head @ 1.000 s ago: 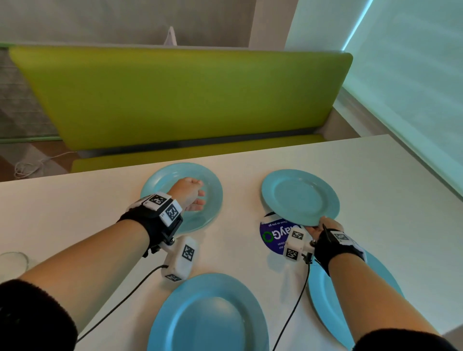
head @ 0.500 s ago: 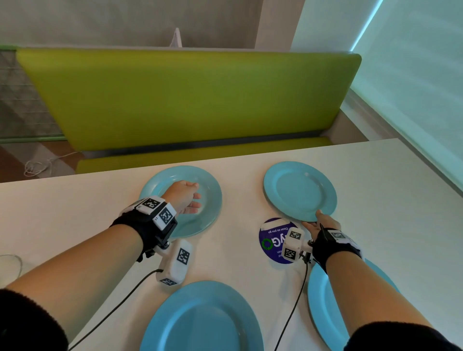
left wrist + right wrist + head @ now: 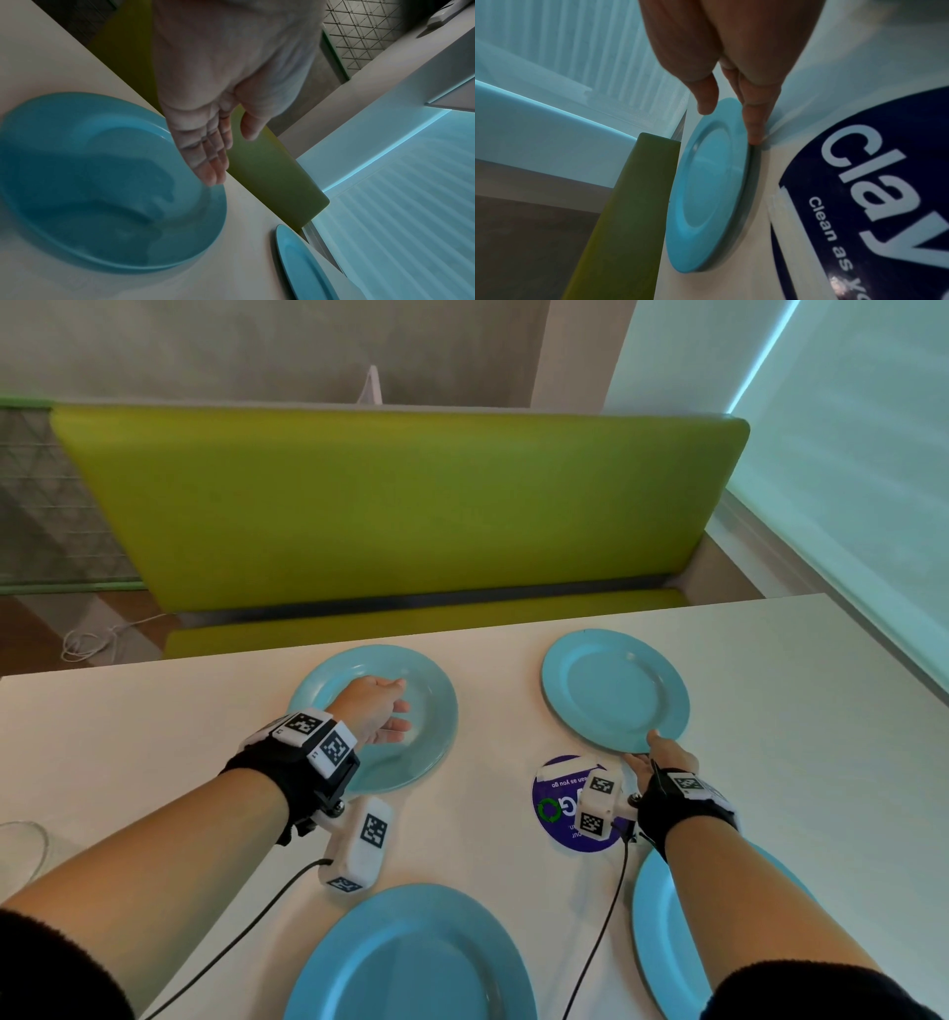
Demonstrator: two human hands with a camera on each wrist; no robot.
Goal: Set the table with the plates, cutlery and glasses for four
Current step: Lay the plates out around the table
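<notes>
While four blue plates already lie on the white table (image 3: 770,711), we judge the plate-laying step nearly done and take the round purple sticker (image 3: 557,806) as our landmark. Our right hand (image 3: 662,755) sits just beyond the sticker, fingers extended, one fingertip (image 3: 754,132) pressing the near rim of the far-right plate (image 3: 613,690), thumb raised clear; it holds nothing. Our left hand (image 3: 377,708) hovers, fingers straight and together, over the far-left plate (image 3: 421,747), well to the left of the sticker; whether it touches the plate we cannot tell. Two further plates lie nearer us: one (image 3: 411,963) left of the sticker, one (image 3: 662,927) just behind it under our right forearm.

Risks, as we judge them: a push on the rim could slide the far-right plate toward the table's far edge, which lies not far beyond it, above the green bench (image 3: 400,505). Pressing down on the rim could tip the plate. The cables trailing from our wrist cameras cross the near plates and could drag them.

Open room: bare table stretches right of the sticker toward the window side, and left of the far-left plate. A glass rim (image 3: 23,839) shows at the far left edge; no cutlery is in view.
</notes>
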